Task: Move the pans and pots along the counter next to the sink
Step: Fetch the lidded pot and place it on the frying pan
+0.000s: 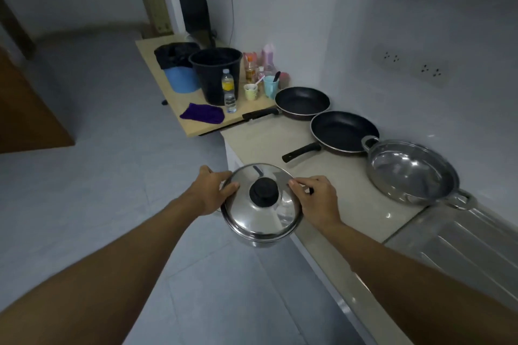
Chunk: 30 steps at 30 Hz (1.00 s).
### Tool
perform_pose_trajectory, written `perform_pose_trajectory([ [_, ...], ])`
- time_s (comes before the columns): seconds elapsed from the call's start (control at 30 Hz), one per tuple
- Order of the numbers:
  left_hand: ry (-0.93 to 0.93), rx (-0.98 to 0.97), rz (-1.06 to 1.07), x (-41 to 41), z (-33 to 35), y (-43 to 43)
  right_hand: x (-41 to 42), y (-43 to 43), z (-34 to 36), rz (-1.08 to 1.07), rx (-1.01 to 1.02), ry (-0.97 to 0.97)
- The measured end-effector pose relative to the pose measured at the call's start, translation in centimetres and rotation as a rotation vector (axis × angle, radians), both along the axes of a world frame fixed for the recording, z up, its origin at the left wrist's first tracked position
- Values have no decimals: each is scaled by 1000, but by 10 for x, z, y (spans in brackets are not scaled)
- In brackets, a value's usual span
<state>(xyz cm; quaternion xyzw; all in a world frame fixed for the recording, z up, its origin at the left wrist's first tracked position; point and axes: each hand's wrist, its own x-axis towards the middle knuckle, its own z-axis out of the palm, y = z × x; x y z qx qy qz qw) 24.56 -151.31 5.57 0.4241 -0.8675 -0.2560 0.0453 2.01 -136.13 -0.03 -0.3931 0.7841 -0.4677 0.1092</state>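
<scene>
**Lidded pot held at the counter's edge**

We grip a steel pot [262, 228] with its lid [262, 199] on, left hand [214, 190] clasping its 9 o'clock side, right hand [316, 202] its 3 o'clock side, fingers closed on the rim. It hangs partly over the counter [330, 176] edge. At 2 o'clock sit a steel pan [412, 171] beside the sink [459, 244] and two black frying pans [343, 131] [302, 102].
</scene>
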Motion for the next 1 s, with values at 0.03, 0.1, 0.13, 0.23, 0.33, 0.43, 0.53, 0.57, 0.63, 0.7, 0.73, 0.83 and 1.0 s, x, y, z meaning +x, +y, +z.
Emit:
perform_pose_trajectory([
  [0.03,6,1,-10,-4,0,-15,-4,-14,-1,-10,5,2],
  [0.1,10,8,-21,-13,-2,-44,-13,-43,-4,-26,9,-5],
  [0.13,7,8,-30,-18,-4,-59,-18,-57,-7,-32,8,-3],
  [0.23,-29,16,-42,-38,-9,-105,-37,-102,-15,-43,13,25],
  [0.33,-58,26,-36,-62,-13,-153,-60,-149,-23,-52,20,16],
  [0.43,-94,43,-28,-89,-15,-201,-84,-193,-29,-43,23,-19],
  [0.53,-114,56,-33,-114,-20,-241,-106,-231,-32,-48,44,-5],
  [0.57,-117,54,-39,-121,-23,-254,-113,-242,-34,-56,46,-5],
  [0.63,-107,65,-50,-137,-29,-273,-126,-258,-39,-72,51,-16],
  [0.7,-96,74,-77,-153,-36,-290,-139,-268,-44,-93,55,-22],
  [0.73,-104,76,-98,-163,-40,-298,-145,-273,-46,-109,62,-21],
  [0.83,-158,87,-167,-190,-53,-322,-159,-285,-52,-165,97,-33],
  [1.0,-188,100,-332,-243,-70,-364,-177,-299,-61,-279,143,-49],
])
